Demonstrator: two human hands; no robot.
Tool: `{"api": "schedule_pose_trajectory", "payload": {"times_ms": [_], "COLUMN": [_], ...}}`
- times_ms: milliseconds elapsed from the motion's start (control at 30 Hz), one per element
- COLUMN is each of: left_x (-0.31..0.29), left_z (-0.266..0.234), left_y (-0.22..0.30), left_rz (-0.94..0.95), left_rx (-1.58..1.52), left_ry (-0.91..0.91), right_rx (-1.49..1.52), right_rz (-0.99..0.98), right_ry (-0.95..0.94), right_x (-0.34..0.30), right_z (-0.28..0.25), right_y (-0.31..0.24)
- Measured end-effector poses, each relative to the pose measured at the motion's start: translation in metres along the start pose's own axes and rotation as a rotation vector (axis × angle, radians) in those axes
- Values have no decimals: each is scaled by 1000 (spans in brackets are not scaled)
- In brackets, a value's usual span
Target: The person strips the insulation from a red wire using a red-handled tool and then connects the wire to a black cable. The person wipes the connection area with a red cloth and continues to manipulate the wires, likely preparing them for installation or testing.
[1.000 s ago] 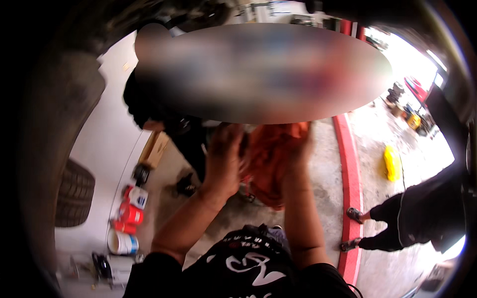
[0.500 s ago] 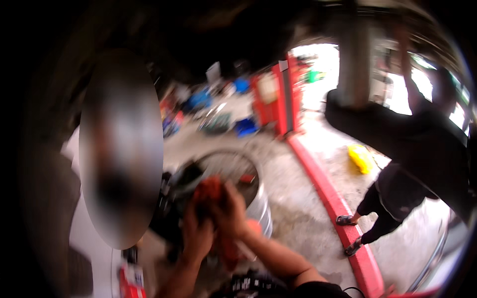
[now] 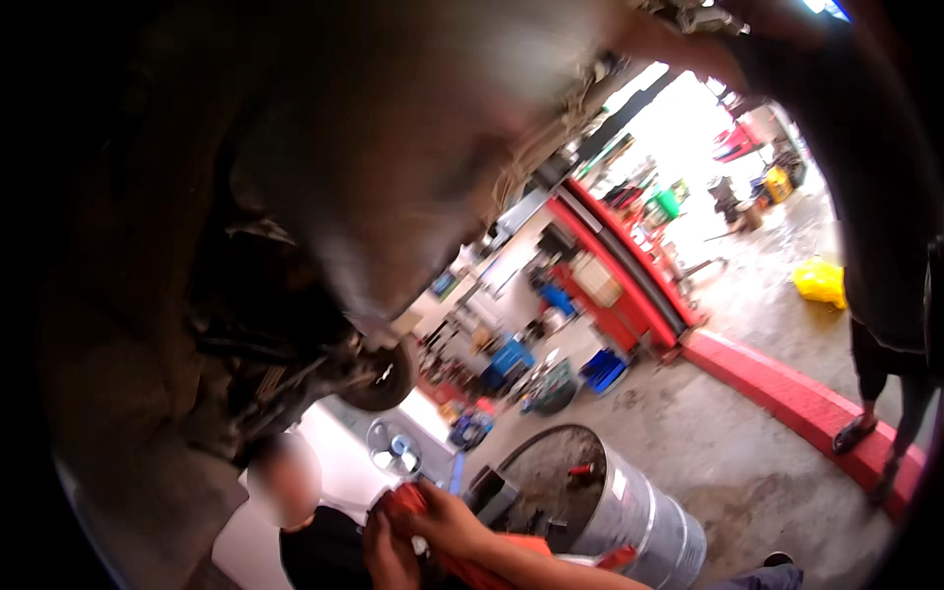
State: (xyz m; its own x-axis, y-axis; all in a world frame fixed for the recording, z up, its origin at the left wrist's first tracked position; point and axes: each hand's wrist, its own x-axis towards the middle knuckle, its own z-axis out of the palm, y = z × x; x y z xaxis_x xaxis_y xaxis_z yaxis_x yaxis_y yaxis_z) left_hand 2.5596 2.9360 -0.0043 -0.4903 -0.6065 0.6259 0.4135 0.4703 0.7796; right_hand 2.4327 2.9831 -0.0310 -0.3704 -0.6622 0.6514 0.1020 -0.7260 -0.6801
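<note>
My left hand (image 3: 386, 553) and my right hand (image 3: 450, 523) are close together at the lower middle, both closed around a crumpled red rag (image 3: 404, 499). Its upper part shows above my fingers; more red-orange material lies below, partly behind my right forearm. Blur hides the finer detail of my fingers. Just right of my hands stands a grey metal drum (image 3: 657, 511). On its dark top lie a red-handled tool (image 3: 582, 471) and some small dark pieces.
A raised vehicle's underside (image 3: 393, 147) hangs overhead. One person (image 3: 324, 551) is at lower left; another (image 3: 885, 197), at right, reaches up. A red lift post (image 3: 629, 265) and red floor beam (image 3: 796, 393) stand beyond the drum. A blue tray (image 3: 603, 371) and yellow bag (image 3: 821, 283) lie on the floor.
My view has tilted and swung upward, showing more of the vehicle's underside. The drum now appears lower and farther right. Both hands still hold the red rag. The person at lower left has come into view.
</note>
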Motion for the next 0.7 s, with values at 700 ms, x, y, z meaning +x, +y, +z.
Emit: {"api": "schedule_pose_trajectory", "payload": {"times_ms": [700], "left_x": [38], "left_z": [124], "left_y": [52], "left_rz": [-121], "left_rx": [-32], "left_ry": [414], "right_rx": [365], "right_rz": [148], "right_ry": [-357], "right_x": [86], "right_z": [-51], "right_y": [-42]}}
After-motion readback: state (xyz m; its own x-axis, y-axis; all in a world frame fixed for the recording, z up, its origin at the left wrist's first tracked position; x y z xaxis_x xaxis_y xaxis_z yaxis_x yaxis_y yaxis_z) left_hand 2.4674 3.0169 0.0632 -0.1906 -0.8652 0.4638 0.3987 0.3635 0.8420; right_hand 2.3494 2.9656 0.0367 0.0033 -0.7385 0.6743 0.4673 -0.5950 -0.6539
